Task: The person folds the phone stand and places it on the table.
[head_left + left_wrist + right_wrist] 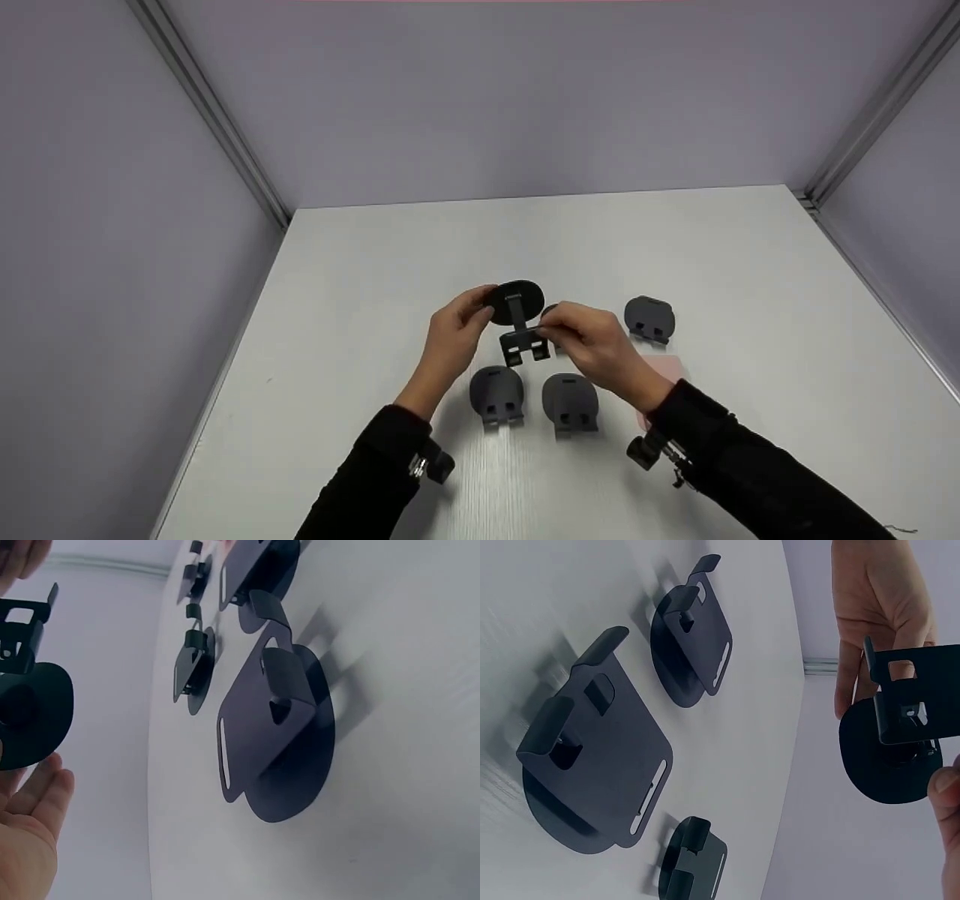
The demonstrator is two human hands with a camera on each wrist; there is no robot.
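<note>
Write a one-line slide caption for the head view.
Both hands hold a black stand above the white table.

Both arms wear long black sleeves [757,469] down to the wrists, the hands are bare, and a small black camera [646,448] is strapped under each wrist.

1. My right hand [592,341] covers part of a dark stand behind it [551,309] in the head view; I can make out only a sliver.
2. A pink patch [664,371] on the table [750,300] is half hidden by my right wrist.
3. In the left wrist view, the held stand [30,712] is cut off at the left edge.
4. My left hand [30,840] shows there only partly, blurred.
</note>
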